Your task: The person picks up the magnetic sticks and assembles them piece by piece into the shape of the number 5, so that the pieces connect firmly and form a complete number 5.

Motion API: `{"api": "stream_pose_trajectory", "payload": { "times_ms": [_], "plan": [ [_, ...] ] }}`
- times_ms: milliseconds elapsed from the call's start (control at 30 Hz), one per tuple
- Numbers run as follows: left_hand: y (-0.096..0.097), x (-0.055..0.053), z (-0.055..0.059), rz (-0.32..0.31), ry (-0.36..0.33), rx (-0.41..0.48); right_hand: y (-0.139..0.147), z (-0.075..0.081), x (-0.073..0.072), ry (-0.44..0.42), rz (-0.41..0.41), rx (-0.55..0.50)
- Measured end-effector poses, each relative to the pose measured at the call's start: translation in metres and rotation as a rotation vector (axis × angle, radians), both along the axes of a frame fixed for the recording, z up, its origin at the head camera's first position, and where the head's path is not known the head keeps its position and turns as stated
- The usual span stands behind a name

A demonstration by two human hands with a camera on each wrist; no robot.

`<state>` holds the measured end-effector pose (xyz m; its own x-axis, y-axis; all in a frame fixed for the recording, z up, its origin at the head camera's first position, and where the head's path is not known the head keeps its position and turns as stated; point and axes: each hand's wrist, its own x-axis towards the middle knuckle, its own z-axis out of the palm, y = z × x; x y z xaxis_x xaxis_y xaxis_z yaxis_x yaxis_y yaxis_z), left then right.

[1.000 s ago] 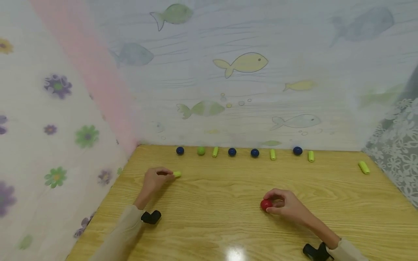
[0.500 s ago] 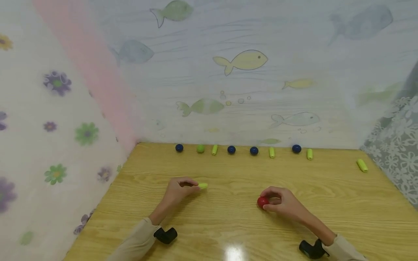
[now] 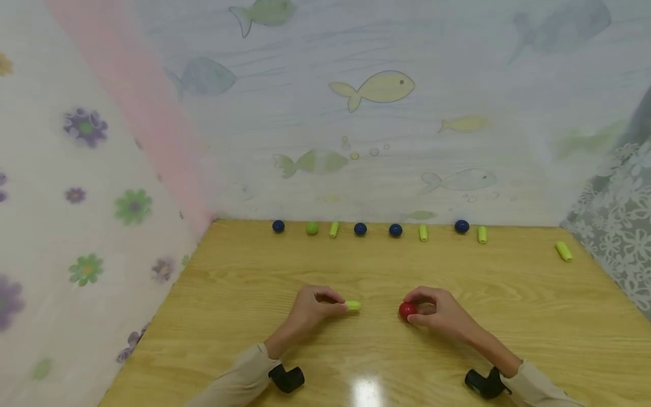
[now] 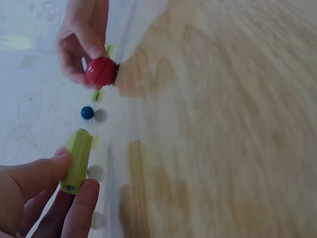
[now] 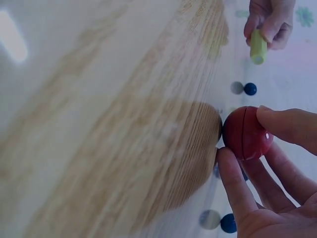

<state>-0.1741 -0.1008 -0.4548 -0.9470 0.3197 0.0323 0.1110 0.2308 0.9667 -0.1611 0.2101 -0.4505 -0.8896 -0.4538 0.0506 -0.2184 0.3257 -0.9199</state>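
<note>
Between thumb and fingers, my left hand [image 3: 314, 308] pinches a ribbed yellow-green cylinder [image 3: 353, 306], held sideways and pointing right. In the left wrist view this cylinder [image 4: 78, 161] has a small hole in its end. My right hand [image 3: 441, 314] grips a shiny red ball [image 3: 407, 311] with thumb and fingertips, close to the table. A seam line runs around the ball [image 5: 243, 134] in the right wrist view. A short gap separates the cylinder's free end from the ball.
Along the back edge of the wooden table [image 3: 244, 265] lie several dark blue balls [image 3: 360, 229], a green ball [image 3: 312, 228] and several yellow-green cylinders [image 3: 423, 233]. Another cylinder [image 3: 563, 251] lies at the far right. A fish-patterned curtain [image 3: 376, 124] hangs behind.
My left hand has carried the cylinder rightward and nearer to me, toward the red ball. My right hand has shifted slightly left, still holding the ball.
</note>
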Motion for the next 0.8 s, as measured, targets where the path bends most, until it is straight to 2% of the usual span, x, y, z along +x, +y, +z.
{"api": "stream_pose_trajectory", "payload": {
  "times_ms": [267, 400, 500, 633, 800],
  "plan": [
    [0.026, 0.000, -0.007, 0.029, 0.012, -0.056, -0.005, -0.001, -0.004, 0.012, 0.006, 0.022],
    [0.038, -0.002, -0.008, 0.048, 0.019, -0.063, -0.006, 0.000, -0.005, 0.003, 0.004, 0.020],
    [0.046, -0.003, -0.006, 0.053, 0.049, -0.062, -0.007, 0.001, -0.005, -0.001, 0.005, 0.020],
    [0.057, -0.003, -0.007, 0.030, 0.088, -0.049, -0.007, 0.001, -0.005, 0.006, 0.016, 0.016],
    [0.069, -0.002, -0.008, 0.005, 0.095, -0.034, -0.006, -0.001, -0.004, 0.011, 0.027, 0.007]
  ]
}}
